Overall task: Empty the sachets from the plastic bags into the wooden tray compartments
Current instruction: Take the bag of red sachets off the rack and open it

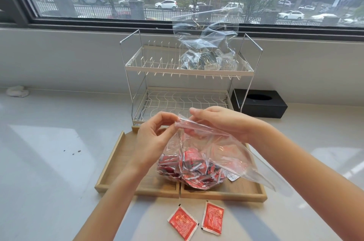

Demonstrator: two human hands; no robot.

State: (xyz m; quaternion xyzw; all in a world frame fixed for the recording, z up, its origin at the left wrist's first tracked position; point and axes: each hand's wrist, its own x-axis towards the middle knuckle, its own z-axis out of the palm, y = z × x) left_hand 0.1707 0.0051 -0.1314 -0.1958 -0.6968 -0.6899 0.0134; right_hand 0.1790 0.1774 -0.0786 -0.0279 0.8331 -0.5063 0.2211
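A clear plastic bag (222, 148) full of red sachets (195, 169) rests on the wooden tray (118, 162), straddling its centre divider. My left hand (155, 136) pinches the bag's top edge at its left end. My right hand (222, 122) grips the same top edge from the right. Two loose red sachets (183, 223) lie on the counter in front of the tray. A second clear bag (208, 51) of black-and-white sachets stands on the top shelf of the wire rack. One white sachet (233, 177) peeks out in the tray's right compartment.
A white two-tier wire dish rack (155, 67) stands right behind the tray. A black tissue box (262, 102) sits to the rack's right. A crumpled white cloth (17, 91) lies at the far left by the wall. A window runs along the back.
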